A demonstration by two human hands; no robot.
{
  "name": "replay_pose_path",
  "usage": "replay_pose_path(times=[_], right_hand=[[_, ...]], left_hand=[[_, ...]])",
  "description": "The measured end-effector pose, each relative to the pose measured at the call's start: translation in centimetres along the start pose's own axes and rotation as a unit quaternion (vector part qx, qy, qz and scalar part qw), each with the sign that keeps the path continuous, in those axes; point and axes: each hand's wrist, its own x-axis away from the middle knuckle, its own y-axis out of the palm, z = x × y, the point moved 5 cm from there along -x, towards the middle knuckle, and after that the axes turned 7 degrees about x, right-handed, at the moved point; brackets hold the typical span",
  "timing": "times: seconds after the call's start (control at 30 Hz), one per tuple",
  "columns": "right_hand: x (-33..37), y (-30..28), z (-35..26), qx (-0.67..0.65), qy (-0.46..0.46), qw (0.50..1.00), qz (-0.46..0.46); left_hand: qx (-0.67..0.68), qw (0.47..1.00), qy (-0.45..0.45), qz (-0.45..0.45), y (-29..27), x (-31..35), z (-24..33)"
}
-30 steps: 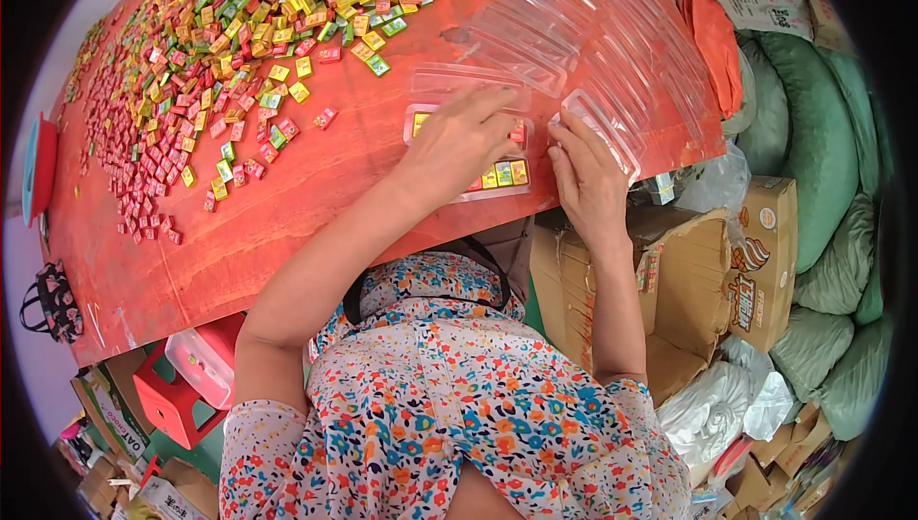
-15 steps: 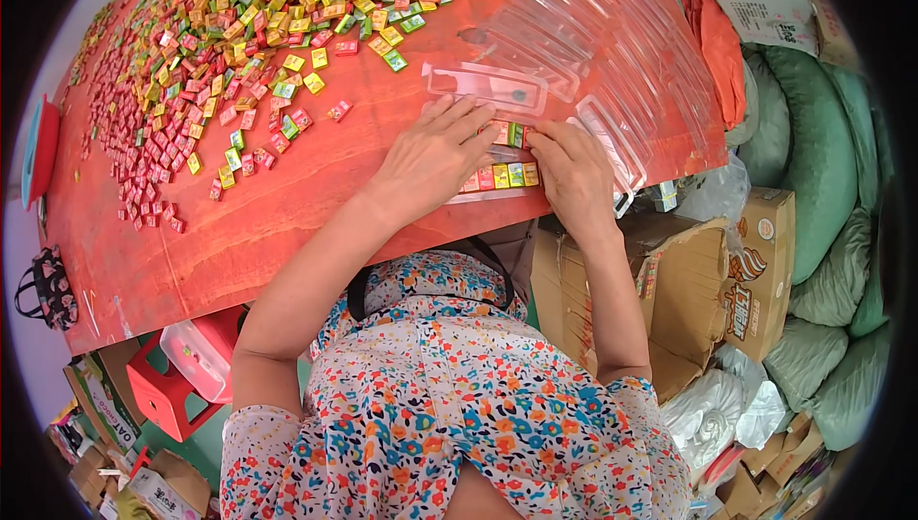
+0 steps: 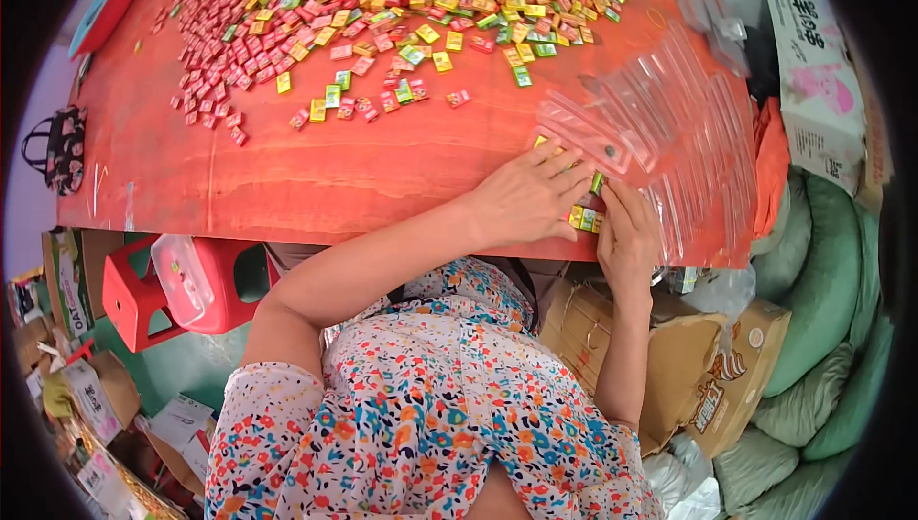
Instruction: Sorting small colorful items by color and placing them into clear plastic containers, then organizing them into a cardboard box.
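My left hand (image 3: 535, 197) lies palm down with fingers stretched over small, brightly coloured boxes at the table's near edge. Yellow and green small boxes (image 3: 585, 219) show in a short row between my two hands. My right hand (image 3: 629, 233) is at the right end of the boxes, its fingers bent and close together, touching a green box (image 3: 598, 182). Just beyond my fingers lies a clear plastic tray (image 3: 583, 132). My hands cover most of the boxes and whatever holds them.
A large pile of small red, yellow and green boxes (image 3: 382, 3) spreads over the red table (image 3: 363, 180). Clear plastic trays (image 3: 703, 156) lie at the right. Beneath stand a red stool (image 3: 143, 295) and an open carton (image 3: 679, 367). Green sacks (image 3: 813, 262) line the right side.
The whole view has swung, so table, pile and hands appear further right. Both hands stay over the same boxes; my left hand now covers more of the near row.
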Motion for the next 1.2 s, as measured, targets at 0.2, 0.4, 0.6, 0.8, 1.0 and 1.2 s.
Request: replay_pose_path(times=[0.2, 0.4, 0.6, 0.8, 1.0, 1.2], right_hand=[[-1.7, -0.1, 0.1, -0.044, 0.006, 0.999, -0.001], [-5.2, 1.9, -0.4, -0.015, -0.056, 0.996, -0.064], [-6.9, 2.5, -0.4, -0.016, -0.054, 0.994, -0.089], [-11.1, 3.5, -6.4, -0.074, -0.108, 0.989, -0.076], [-13.5, 8.2, -14.1, -0.096, -0.229, 0.965, -0.087], [-10.6, 6.7, -15.5, -0.164, -0.283, 0.934, -0.142]], left_hand=[[0.016, 1.0, -0.02, 0.01, -0.5, 1.5, 0.4], [0.011, 1.0, -0.013, 0.01, -0.7, 2.6, 0.3], [0.058, 0.997, -0.001, 0.045, -1.1, 3.2, 0.7], [-0.087, 0.972, -0.174, 0.132, -7.4, 8.5, -3.8], [-0.188, 0.922, -0.311, 0.134, -10.8, 14.0, -8.7], [-0.113, 0.939, -0.305, 0.114, -10.1, 17.2, -4.8]])
